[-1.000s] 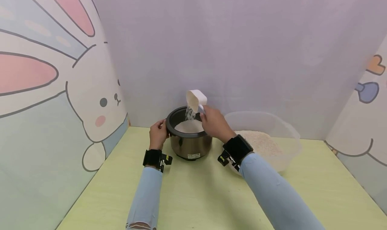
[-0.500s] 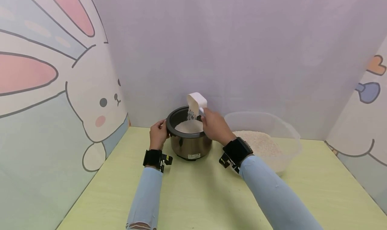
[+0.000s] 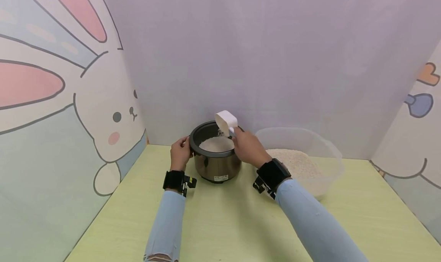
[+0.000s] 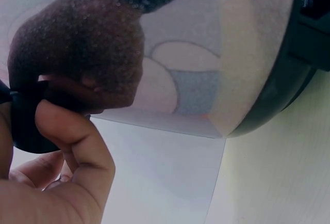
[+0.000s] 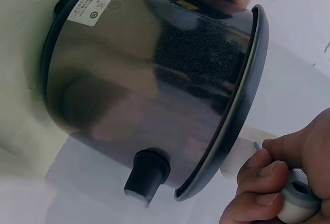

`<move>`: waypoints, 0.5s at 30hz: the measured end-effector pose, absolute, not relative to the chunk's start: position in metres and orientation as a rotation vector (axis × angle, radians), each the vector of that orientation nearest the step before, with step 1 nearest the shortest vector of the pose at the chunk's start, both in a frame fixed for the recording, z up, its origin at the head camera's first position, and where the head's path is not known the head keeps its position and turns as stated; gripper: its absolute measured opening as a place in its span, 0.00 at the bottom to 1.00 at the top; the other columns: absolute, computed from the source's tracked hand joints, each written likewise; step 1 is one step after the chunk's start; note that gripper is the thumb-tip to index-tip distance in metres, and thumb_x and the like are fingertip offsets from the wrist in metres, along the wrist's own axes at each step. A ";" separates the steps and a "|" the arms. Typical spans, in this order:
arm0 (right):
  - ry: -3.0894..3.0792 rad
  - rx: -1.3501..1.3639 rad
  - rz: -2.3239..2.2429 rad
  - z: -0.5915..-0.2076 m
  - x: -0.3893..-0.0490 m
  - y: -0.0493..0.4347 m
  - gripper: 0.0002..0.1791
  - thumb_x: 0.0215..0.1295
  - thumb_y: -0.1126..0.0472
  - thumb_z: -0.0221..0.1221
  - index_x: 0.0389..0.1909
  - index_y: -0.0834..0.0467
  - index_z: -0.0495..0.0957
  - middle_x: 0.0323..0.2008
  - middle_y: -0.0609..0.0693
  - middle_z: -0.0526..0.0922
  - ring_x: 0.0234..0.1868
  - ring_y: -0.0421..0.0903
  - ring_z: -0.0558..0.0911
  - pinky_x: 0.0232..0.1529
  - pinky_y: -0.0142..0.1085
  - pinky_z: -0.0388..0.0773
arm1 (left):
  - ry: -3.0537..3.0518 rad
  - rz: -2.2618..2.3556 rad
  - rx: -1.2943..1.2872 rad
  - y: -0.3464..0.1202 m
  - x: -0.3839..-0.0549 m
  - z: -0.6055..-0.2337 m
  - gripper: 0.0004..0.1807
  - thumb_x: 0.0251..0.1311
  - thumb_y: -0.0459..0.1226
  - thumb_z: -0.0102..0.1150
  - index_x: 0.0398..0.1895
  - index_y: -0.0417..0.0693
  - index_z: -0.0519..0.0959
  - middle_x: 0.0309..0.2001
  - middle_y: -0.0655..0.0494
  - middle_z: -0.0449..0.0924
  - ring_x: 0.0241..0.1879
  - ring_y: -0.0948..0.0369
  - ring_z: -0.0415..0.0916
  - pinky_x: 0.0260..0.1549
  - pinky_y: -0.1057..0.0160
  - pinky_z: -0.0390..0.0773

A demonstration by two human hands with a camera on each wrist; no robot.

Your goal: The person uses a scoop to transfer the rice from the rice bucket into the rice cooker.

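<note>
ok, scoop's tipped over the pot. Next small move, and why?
Probably tilt the scoop slightly more with the right hand, staying over the pot: grains are falling from its mouth into the pot, so it may not be empty. The left hand grips the pot's side handle, which should help steady it.

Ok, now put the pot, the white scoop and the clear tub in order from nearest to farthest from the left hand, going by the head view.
1. Pot: nearest, gripped at its left side by the left hand.
2. White scoop: next, tilted over the pot in the right hand.
3. Clear tub: farthest, off to the pot's right.
</note>
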State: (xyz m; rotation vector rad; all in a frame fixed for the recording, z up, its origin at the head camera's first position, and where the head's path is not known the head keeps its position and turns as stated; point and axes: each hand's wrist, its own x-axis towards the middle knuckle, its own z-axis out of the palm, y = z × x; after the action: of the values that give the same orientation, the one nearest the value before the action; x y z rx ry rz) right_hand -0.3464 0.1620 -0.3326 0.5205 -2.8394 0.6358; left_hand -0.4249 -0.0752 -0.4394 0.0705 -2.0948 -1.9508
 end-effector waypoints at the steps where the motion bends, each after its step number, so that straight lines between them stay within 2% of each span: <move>1: -2.848 0.514 0.635 -0.332 -0.347 0.164 0.21 0.81 0.64 0.47 0.68 0.71 0.65 0.40 0.61 0.82 0.32 0.51 0.80 0.32 0.43 0.74 | -2.094 -1.953 0.071 -0.075 -0.425 -0.439 0.20 0.77 0.44 0.55 0.58 0.39 0.82 0.35 0.46 0.81 0.24 0.63 0.78 0.25 0.68 0.82; 6: -2.865 0.473 0.594 -0.332 -0.346 0.170 0.19 0.80 0.65 0.48 0.64 0.70 0.67 0.40 0.62 0.82 0.37 0.54 0.83 0.37 0.47 0.79 | -2.097 -1.955 0.071 -0.073 -0.423 -0.438 0.20 0.77 0.44 0.55 0.59 0.39 0.82 0.37 0.44 0.82 0.25 0.63 0.78 0.25 0.68 0.82; 12: -2.855 0.418 0.539 -0.333 -0.346 0.173 0.19 0.79 0.66 0.49 0.64 0.71 0.68 0.38 0.63 0.83 0.34 0.56 0.84 0.33 0.48 0.78 | -2.091 -1.934 0.059 -0.073 -0.422 -0.438 0.19 0.76 0.44 0.55 0.58 0.39 0.82 0.35 0.44 0.82 0.24 0.64 0.78 0.23 0.70 0.81; 15: -2.844 0.394 0.494 -0.334 -0.346 0.175 0.16 0.79 0.65 0.49 0.61 0.70 0.69 0.35 0.63 0.83 0.31 0.57 0.84 0.29 0.47 0.78 | -2.088 -1.935 0.057 -0.073 -0.423 -0.438 0.19 0.77 0.44 0.55 0.58 0.39 0.82 0.34 0.45 0.82 0.24 0.64 0.78 0.23 0.70 0.81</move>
State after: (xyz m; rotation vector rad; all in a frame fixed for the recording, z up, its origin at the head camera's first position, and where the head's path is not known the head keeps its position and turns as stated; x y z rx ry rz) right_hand -0.3458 0.1748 -0.3345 0.3941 -2.8444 0.4940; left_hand -0.4225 -0.0732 -0.4383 0.0569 -2.0884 -1.9355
